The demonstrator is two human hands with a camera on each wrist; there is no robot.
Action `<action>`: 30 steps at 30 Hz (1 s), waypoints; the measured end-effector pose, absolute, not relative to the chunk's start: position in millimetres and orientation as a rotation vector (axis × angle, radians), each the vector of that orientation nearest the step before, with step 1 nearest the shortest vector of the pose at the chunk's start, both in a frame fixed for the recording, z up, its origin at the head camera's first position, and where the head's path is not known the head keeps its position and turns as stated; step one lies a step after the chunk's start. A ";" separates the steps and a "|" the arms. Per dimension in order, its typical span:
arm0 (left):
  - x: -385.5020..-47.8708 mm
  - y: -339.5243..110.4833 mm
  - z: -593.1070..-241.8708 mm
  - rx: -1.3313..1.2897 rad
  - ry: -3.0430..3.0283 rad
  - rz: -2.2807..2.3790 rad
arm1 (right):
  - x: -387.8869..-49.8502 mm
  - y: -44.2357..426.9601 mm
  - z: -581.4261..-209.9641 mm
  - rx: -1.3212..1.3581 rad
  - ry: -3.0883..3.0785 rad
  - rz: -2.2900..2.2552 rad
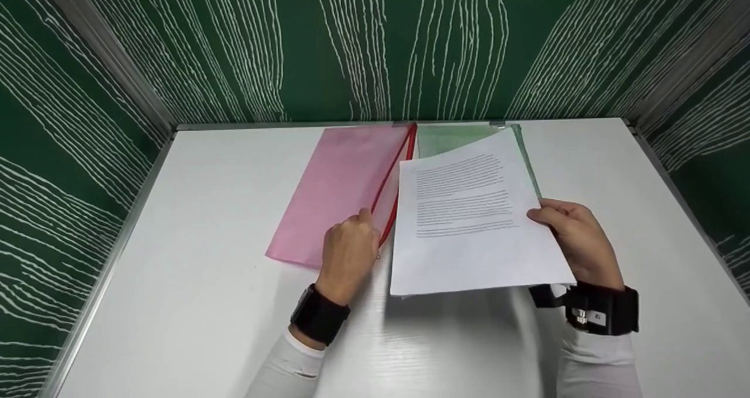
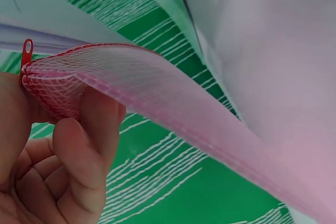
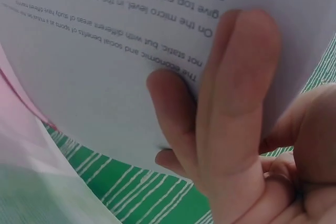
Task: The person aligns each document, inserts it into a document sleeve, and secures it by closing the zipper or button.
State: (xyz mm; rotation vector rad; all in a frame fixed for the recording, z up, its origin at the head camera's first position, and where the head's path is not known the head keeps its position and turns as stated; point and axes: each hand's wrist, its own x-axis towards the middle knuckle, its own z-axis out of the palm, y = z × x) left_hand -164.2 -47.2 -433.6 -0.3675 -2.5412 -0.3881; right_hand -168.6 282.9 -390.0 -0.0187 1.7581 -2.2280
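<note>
A pink zip folder (image 1: 334,193) with a red zipper edge lies on the table, its zippered side raised and gaping. My left hand (image 1: 350,251) grips the front corner of that opening. In the left wrist view, fingers and thumb of the left hand (image 2: 73,166) pinch the mesh corner beside a red zipper pull (image 2: 28,53). Printed paper (image 1: 457,222) hangs tilted over the table, right of the opening. My right hand (image 1: 574,234) holds it by its right edge, thumb on top. Several fingers of the right hand (image 3: 236,114) lie against a printed face in the right wrist view.
Behind the paper lies a green folder (image 1: 457,139), mostly hidden, its darker green edge showing at the right. The white table (image 1: 193,240) extends on both sides. Green panels (image 1: 328,46) with white wavy lines stand at the back and sides.
</note>
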 end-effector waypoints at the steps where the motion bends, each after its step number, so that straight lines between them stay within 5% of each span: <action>1: -163.8 -46.9 -432.8 -0.369 -2.537 -0.380 | -168.4 283.0 -389.4 -0.019 1.752 -2.235; 30: -155.9 -41.8 -431.3 -0.576 -2.507 -0.227 | -166.4 284.9 -384.6 -0.007 1.599 -2.280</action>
